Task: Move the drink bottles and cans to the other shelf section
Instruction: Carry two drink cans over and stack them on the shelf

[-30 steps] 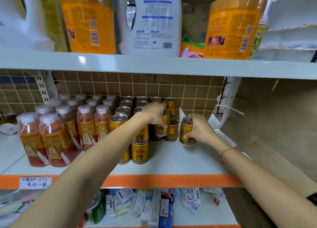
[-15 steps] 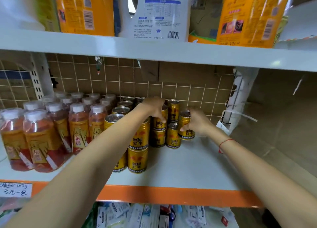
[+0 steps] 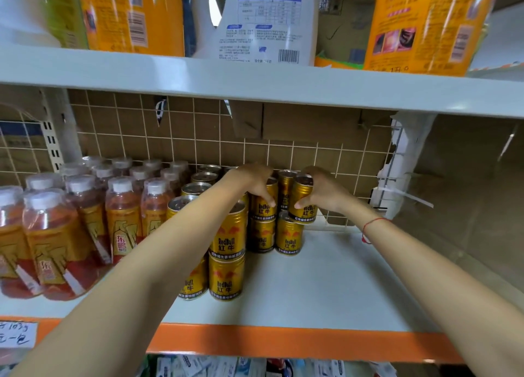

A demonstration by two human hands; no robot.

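Both hands clamped on gold cans in the top tier of the stack at the shelf's (image 3: 326,286) back: left hand (image 3: 252,182) on one can (image 3: 265,206), right hand (image 3: 320,189) on its neighbour (image 3: 303,203). Risk: the neighbour looks off-centre on the lower can (image 3: 289,236); a careless release could topple it.
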